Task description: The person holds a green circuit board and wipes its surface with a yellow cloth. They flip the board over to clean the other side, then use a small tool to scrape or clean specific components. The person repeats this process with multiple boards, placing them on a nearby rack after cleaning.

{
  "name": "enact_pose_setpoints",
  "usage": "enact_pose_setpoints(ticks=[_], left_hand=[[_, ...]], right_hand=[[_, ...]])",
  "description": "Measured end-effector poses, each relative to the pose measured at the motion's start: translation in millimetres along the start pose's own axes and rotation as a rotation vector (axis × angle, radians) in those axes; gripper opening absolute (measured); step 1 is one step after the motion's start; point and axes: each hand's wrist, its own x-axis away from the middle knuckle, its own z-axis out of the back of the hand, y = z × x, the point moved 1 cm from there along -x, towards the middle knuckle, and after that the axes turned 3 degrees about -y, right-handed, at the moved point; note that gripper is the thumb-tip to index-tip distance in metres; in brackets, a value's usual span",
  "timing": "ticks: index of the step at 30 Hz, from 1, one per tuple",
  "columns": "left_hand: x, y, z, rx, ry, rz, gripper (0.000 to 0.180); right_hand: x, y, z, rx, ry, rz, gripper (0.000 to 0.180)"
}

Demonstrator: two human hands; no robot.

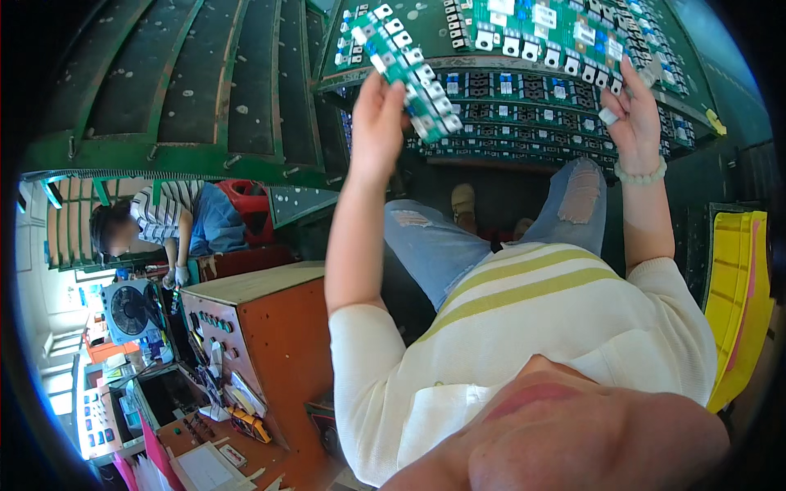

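Note:
My left hand (pixel 378 123) is closed on the lower side of a narrow green circuit board (pixel 407 75), lifted and tilted in front of the rack. White rectangular parts with dark holes run along this board in rows. At the right, my right hand (pixel 637 114) pinches the near corner of a wider green circuit board (pixel 565 34), which lies at the top of the rack. Black parts with white tabs line its near edge. A small white piece (pixel 607 116) shows at the fingers of my right hand; I cannot tell what it is.
Below the boards, a green rack (pixel 491 62) carries several rows of similar boards. Green metal slats (pixel 184 90) stretch across the upper left. A yellow bin (pixel 737 303) stands at right. Further left, a person in a striped top (pixel 168 214) works beside a control cabinet (pixel 274 344).

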Motion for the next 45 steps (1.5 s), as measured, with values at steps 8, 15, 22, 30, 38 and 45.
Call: enact_pose_setpoints(ticks=[8, 15, 22, 30, 38, 45], left_hand=[[-165.0, -44.0, 46.3, -0.625, 0.167, -0.105, 0.03], [-181.5, -46.0, 34.5, -1.526, 0.171, -0.102, 0.046], [-161.4, -51.3, 33.3, -1.476, 0.056, 0.033, 0.051], [-119.3, -75.7, 17.1, -1.0, 0.43, -0.601, 0.039], [51.7, -99.8, -8.6, 0.74, 0.135, -0.191, 0.053], [118.8, -75.7, 36.9, 1.312, 0.072, -0.088, 0.083]], right_hand=[[29.8, 0.7, 14.1, 0.022, 0.174, -0.045, 0.015], [43.4, -0.9, 10.3, 0.034, 0.159, -0.089, 0.019], [50.9, 8.9, 12.0, 0.06, 0.134, -0.119, 0.017], [53.3, 28.7, -12.5, 0.157, 0.041, -0.154, 0.019], [36.4, 92.9, -78.6, 0.295, -0.034, -0.278, 0.016], [61.7, 166.1, -157.5, 0.664, -0.237, -0.097, 0.015]])
